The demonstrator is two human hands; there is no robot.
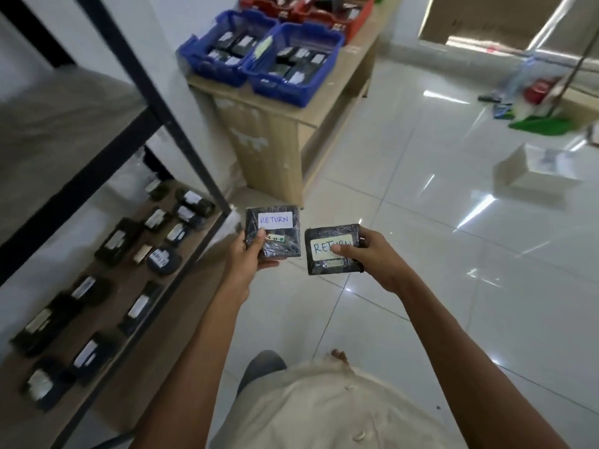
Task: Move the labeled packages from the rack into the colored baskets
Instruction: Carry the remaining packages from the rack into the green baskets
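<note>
White glossy tiles cover the floor (453, 254) of the room. On the left side stands a dark metal rack (155, 102). Its lower shelf (201, 264) carries many dark wrapped packages (116, 241) with white labels, lying flat in loose rows.

Further ahead there is a wooden surface (353, 59). Two blue baskets (291, 89) stand on it side by side, both with dark packages inside. Behind them are red baskets (359, 21), also filled.

Both arms are stretched forward over the floor, between the rack and the surface. The left hand (243, 257) grips one package (275, 234) at its lower left corner, with the thumb on top. Its white label says "RETURN". The right hand (372, 257) grips a second package (316, 236) from its right side. Here the thumb (343, 250) lies over the yellowish label, which also reads "RETURN". The two packages are just beside each other and do not touch.

A small pale box (531, 170) lies on the floor at the right.
</note>
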